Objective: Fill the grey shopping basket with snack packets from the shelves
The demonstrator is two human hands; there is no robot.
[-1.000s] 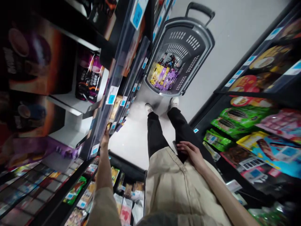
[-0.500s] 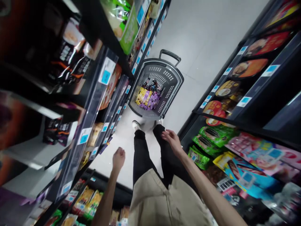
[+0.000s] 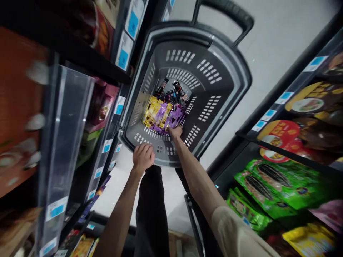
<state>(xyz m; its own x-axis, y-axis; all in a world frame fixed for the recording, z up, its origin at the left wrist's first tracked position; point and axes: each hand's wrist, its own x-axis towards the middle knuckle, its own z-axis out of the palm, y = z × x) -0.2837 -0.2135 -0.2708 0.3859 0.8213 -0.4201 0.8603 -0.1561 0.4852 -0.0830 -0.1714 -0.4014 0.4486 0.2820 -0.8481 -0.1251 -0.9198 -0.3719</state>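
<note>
A grey plastic shopping basket (image 3: 227, 85) stands on the floor before me, its near end by my legs. My left hand (image 3: 144, 156) rests over the near rim, fingers curled onto the basket. Deep inside, my right hand (image 3: 175, 132) has its fingers bent at the near end of the purple snack packets (image 3: 175, 116); the fingertips are partly hidden. Beside these lie yellow snack packets (image 3: 151, 110). Several small dark packets (image 3: 174, 94) are heaped toward the basket's far end.
The basket handle (image 3: 227, 10) sticks out at the far end. A shelf with clear price rails (image 3: 71, 132) runs close on my left. On the right, another shelf holds green bags (image 3: 268, 182) and red-lidded food packs (image 3: 281, 134). Pale floor (image 3: 278, 43) shows between them.
I have bent down, so the basket appears much larger and nearer. My left hand has come onto its rim, and my right hand has reached inside to the packets.
</note>
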